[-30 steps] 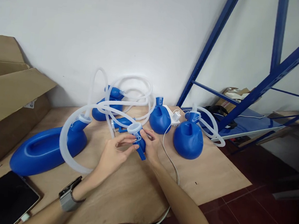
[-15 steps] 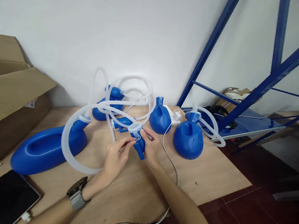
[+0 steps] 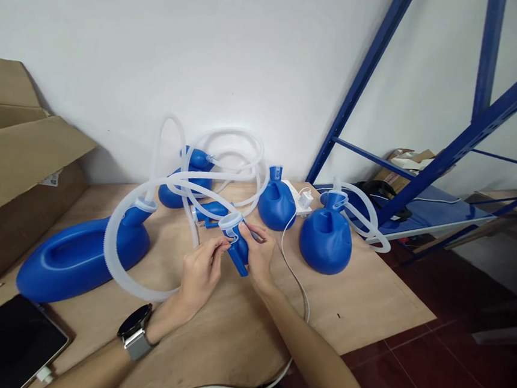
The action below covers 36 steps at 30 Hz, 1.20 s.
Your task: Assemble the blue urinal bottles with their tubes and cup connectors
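Observation:
My right hand [image 3: 261,256] is wrapped round a blue plastic urinal head [image 3: 240,254] with a handle pointing down toward me. A translucent ring [image 3: 230,219] sits on its mouth, with a clear tab on the near side. Thumb and fingertips of my left hand [image 3: 201,269] are pinched at that tab; their exact hold is partly hidden. A ribbed clear hose [image 3: 112,254] loops behind and left of my hands. Behind the held piece lies another blue urinal head [image 3: 214,210].
Blue urinal bottles stand around: one long [image 3: 67,256] at left, another [image 3: 276,204] behind, one [image 3: 325,242] at right with a hose. A cardboard box [image 3: 28,180], tablet [image 3: 10,341], white cable [image 3: 300,288], power strip [image 3: 301,204] and blue rack [image 3: 363,82] surround the work.
The urinal head has shifted very slightly left and turned a little in my right hand. My left fingers stay at the tab, with the wrist slightly rotated.

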Motion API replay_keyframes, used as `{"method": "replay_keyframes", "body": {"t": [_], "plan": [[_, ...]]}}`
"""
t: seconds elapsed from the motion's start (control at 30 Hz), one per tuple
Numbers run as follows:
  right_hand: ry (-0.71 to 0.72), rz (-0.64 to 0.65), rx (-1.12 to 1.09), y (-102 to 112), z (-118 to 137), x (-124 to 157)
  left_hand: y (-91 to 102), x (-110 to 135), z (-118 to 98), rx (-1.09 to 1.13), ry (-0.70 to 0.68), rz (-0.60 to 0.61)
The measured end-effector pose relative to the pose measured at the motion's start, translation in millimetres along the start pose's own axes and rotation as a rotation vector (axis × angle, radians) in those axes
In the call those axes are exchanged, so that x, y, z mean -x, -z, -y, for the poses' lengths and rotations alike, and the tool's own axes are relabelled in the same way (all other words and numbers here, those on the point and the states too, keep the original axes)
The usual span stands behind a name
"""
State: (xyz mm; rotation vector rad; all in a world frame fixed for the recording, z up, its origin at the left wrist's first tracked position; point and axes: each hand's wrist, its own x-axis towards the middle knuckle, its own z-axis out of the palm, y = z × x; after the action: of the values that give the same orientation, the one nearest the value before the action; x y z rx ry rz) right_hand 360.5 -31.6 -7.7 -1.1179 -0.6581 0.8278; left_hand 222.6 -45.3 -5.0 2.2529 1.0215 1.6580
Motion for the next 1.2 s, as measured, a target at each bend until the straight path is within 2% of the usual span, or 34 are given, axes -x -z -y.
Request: {"method": "replay_keyframes", "body": {"t": [0.23, 0.47, 0.63, 0.77, 0.87, 0.97, 1.07, 1.2], "plan": [[0.045, -0.025, 0.018, -2, 1, 1, -2.6, 2, 2, 0.018, 0.049, 0.014], [-0.019, -0.108, -0.004, 0, 6, -3, -3.2, 1, -4, 0.058, 0.012, 0.103], [-0.032, -0.079, -0.031, -1, 9, -4, 1.7, -5, -3, 0.075, 0.034, 0.073], [-0.052, -0.081, -0.058, -1, 6, -6, 12.7, -20, -2, 0.087, -0.058, 0.112], [-0.050, -0.040, -0.075, 2, 8, -6, 28.4, -37, -2, 0.117, -0.200, 0.258], [-0.077, 0.110, -0.058, 3, 12, -5, 48.9, -54, -3, 0.088, -0.263, 0.426], [-0.109, 0.232, -0.050, 2, 13, -3, 65.6, -66, -5, -0.049, -0.337, 0.519], [-0.180, 0.379, -0.034, -1, 9, 2, 70.3, -71, -2, -0.046, -0.363, 0.674]]}}
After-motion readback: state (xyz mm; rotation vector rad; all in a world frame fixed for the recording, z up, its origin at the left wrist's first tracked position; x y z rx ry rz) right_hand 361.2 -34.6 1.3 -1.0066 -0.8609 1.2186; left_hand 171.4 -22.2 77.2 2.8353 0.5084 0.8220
